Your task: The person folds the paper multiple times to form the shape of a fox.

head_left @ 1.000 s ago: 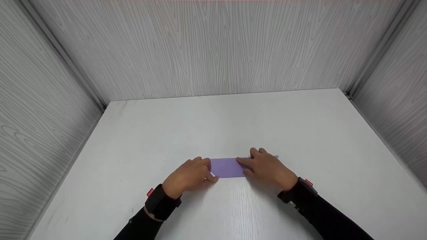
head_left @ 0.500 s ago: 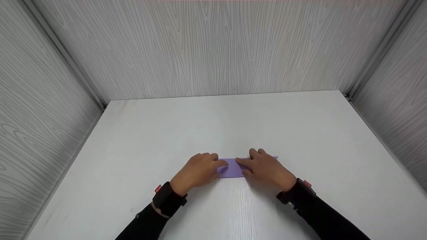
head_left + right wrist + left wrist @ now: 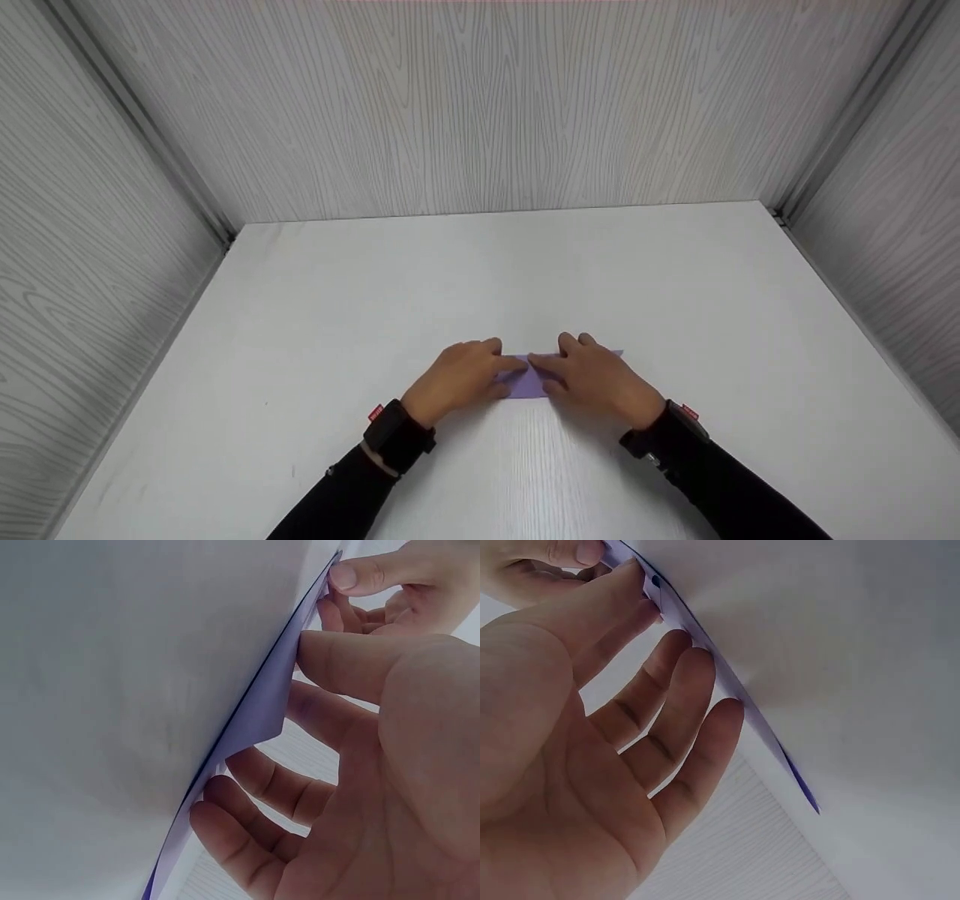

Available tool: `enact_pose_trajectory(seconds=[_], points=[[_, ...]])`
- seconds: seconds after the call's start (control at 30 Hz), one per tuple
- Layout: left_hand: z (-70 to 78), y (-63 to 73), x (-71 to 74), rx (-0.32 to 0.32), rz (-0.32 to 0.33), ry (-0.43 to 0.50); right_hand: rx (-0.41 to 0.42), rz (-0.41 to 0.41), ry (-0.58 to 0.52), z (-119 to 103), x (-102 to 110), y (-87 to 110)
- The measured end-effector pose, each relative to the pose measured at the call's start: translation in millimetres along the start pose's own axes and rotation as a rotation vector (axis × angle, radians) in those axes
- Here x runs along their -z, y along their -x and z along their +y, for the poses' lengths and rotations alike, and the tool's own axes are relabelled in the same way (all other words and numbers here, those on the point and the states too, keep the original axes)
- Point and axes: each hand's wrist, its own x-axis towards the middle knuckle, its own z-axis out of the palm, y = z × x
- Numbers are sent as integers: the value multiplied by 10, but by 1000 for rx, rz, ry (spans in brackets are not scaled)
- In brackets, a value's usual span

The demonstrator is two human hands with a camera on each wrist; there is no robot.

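Observation:
A folded strip of purple paper (image 3: pixel 526 387) lies flat on the white table, with its middle showing between the two hands. My left hand (image 3: pixel 459 377) rests on its left part, thumb near the front edge and index finger reaching toward the middle. From the other side my right hand (image 3: pixel 602 381) presses it, its index fingertip close to the left one. In the left wrist view, fingertips lie along the paper's (image 3: pixel 761 724) edge. A loose flap of the paper (image 3: pixel 262 701) stands out beside the right thumb in the right wrist view.
The white tabletop (image 3: pixel 360 300) is bounded by a grey wood-grain panel (image 3: pixel 480 112) at the back and similar panels at left and right. Each wrist wears a black band (image 3: pixel 396 435) with a red tag.
My left hand has let go of the strip's left end and slid right along the paper toward the right hand, its index finger extending. The right hand has stayed almost still.

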Motion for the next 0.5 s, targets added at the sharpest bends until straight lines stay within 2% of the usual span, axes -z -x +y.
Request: enact_pose_trajectory(seconds=[0.23, 0.5], points=[[-6, 3, -15, 46, -24, 45, -5, 0, 10, -17, 5, 8], [8, -8, -39, 30, 6, 49, -67, -26, -52, -55, 29, 0]])
